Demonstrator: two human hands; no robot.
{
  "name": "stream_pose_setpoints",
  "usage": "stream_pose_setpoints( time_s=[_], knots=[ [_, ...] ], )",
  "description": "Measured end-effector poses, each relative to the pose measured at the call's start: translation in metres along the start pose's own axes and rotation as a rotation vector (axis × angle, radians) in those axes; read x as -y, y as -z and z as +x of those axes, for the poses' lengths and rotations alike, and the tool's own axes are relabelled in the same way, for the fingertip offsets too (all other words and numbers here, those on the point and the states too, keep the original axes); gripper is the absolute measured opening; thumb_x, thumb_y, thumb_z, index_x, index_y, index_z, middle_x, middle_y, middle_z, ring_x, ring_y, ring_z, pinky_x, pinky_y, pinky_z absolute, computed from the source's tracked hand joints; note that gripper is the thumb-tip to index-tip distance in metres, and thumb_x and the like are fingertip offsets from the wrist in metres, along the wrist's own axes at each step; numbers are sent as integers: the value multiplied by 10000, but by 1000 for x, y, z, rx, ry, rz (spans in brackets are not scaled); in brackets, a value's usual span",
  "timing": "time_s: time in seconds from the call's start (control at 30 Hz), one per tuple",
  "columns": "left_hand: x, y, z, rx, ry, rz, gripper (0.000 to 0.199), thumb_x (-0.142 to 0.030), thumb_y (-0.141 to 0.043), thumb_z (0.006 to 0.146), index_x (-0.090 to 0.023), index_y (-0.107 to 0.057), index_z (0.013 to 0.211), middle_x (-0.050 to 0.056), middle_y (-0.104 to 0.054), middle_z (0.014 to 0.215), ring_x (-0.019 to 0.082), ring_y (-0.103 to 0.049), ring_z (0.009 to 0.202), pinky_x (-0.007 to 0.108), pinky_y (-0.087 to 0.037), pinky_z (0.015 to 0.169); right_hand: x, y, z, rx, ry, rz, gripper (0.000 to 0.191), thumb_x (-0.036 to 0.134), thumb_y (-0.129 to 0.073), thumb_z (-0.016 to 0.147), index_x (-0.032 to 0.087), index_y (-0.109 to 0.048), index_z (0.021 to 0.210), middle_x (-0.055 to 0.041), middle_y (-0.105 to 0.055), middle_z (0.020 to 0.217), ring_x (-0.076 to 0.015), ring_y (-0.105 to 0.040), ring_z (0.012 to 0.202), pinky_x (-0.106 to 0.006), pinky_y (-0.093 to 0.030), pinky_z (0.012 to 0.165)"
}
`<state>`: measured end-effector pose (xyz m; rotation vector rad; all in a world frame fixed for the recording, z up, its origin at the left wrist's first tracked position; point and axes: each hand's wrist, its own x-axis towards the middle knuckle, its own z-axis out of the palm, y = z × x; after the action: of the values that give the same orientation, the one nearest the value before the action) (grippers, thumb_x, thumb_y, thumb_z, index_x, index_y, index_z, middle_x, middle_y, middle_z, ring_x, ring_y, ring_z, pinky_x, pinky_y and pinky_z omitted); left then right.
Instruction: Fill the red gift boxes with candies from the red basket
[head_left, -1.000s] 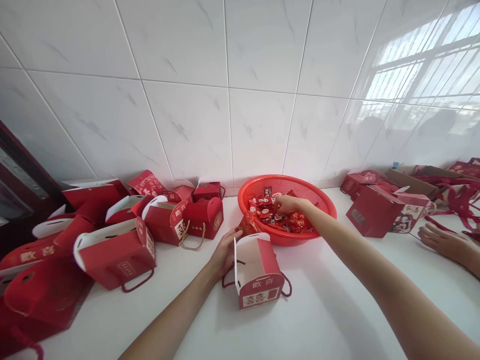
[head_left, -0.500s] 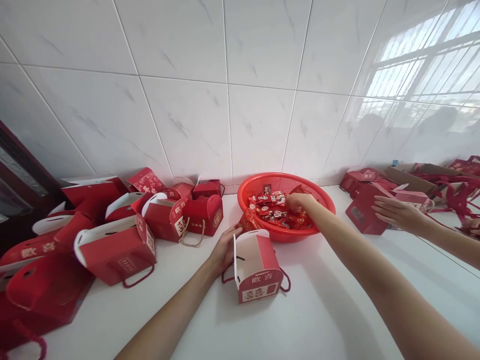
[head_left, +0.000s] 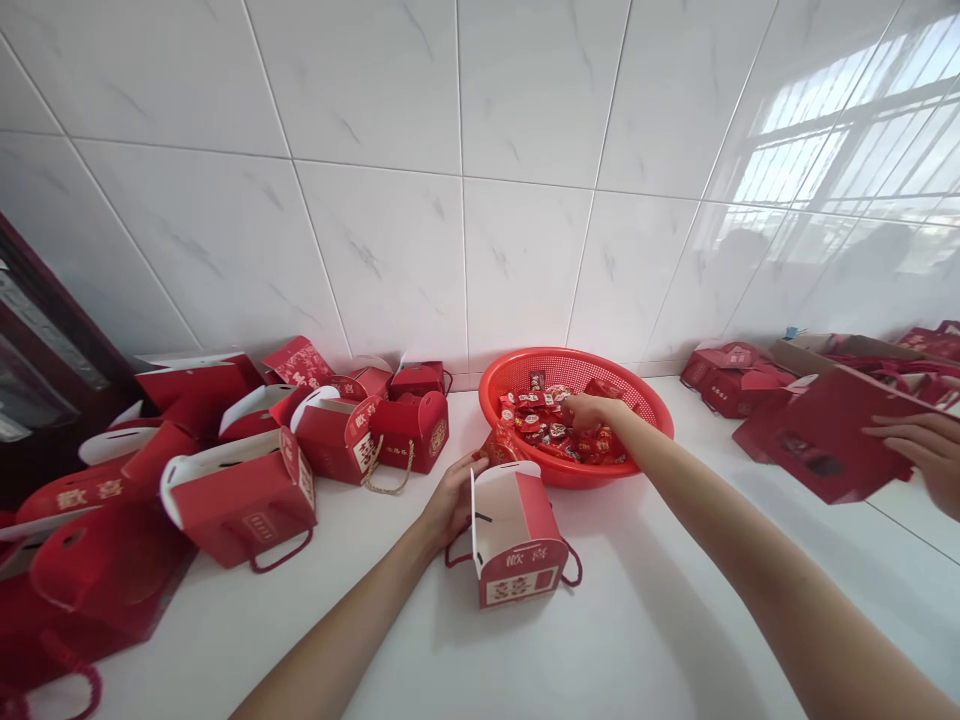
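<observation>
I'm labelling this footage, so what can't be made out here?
Head view throughout:
Right hand: its back hides anything it holds.
Red packet at the left hand: lower part behind the open box.
Basket: bottom covered by wrapped sweets.
Co-worker's hand: cut off by the right edge.

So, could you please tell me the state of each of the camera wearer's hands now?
Left hand: closed, holding a shiny red packet.
Right hand: in the red basket, at the wrapped sweets; grip cannot be told.
</observation>
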<state>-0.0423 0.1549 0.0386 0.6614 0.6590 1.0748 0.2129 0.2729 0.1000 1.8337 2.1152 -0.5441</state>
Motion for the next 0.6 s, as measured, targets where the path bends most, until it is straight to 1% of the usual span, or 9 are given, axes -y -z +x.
stream_pose_setpoints(
  time_s=[0.1, 0.23, 0.37, 0.5, 0.6],
  knots=[
    [0, 1, 1, -1, -6, -4, 244, -231, -870, 634, -159, -717, 810, 55, -797, 807, 201, -712, 650, 271, -519, 615, 4, 0, -3, 28, 16, 10, 340, 360, -624, 985, 168, -617, 1266, -97, -638, 1261, -226, -658, 1060, -429, -580, 897],
    [1, 1, 1, 1, -5, -5, 232, -224, -864, 646, -157, -720, 815, 54, -794, 805, 212, -724, 688, 272, -518, 634, 9, 4, -8, 42, 19, 3, 332, 365, -617, 989, 171, -623, 1258, -95, -637, 1268, -229, -654, 1072, -432, -574, 910],
    [1, 2, 2, 2, -4, -6, 209, -214, -856, 664, -160, -712, 805, 42, -783, 767, 204, -717, 658, 276, -524, 650, 12, 12, -14, 115, 11, -21, 312, 351, -624, 985, 164, -628, 1235, -93, -647, 1238, -214, -660, 1042, -417, -580, 887],
    [2, 5, 3, 3, 3, -5, 201, -211, -849, 677, -153, -708, 809, 46, -775, 740, 203, -711, 630, 282, -525, 641, 14, 18, -14, 213, -1, -73, 247, 308, -663, 960, 150, -658, 1150, -76, -667, 1169, -199, -665, 994, -393, -584, 857],
    [2, 6, 4, 4, 8, -6, 195, -210, -846, 684, -151, -709, 810, 49, -775, 740, 211, -719, 643, 285, -527, 646, 13, 16, -11, 223, -19, -95, 226, 304, -667, 958, 145, -664, 1119, -67, -675, 1124, -193, -669, 959, -379, -589, 829]
  ],
)
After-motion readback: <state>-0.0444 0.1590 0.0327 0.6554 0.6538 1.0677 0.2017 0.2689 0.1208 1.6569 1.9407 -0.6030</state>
